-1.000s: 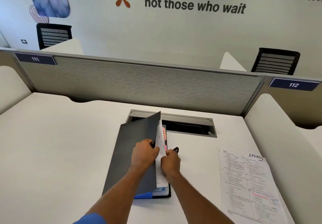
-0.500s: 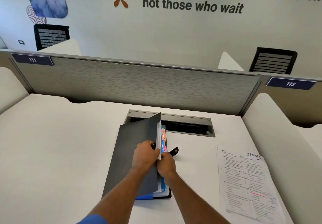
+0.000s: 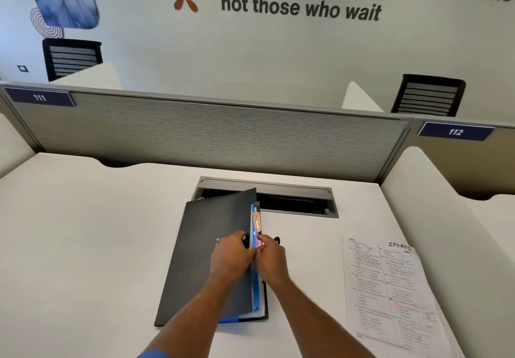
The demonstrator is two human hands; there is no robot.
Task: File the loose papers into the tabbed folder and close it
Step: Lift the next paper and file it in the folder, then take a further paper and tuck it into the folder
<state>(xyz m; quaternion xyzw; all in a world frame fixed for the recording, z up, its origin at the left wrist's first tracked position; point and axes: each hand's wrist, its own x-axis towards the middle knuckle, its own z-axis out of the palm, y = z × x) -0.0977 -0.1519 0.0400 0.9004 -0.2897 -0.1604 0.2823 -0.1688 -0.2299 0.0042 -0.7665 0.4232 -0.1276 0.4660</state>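
The white sheet seen a second ago has sunk among the dividers of the black tabbed folder [image 3: 211, 249], lying mid-table before the grey cable hatch [image 3: 295, 204]. Printed loose papers [image 3: 390, 293] lie well apart near the right edge. The left hand [image 3: 231, 254] fingers pinch the raised cover; the right hand [image 3: 271, 257] fingers curl closed against the coloured tabs [image 3: 257, 222].
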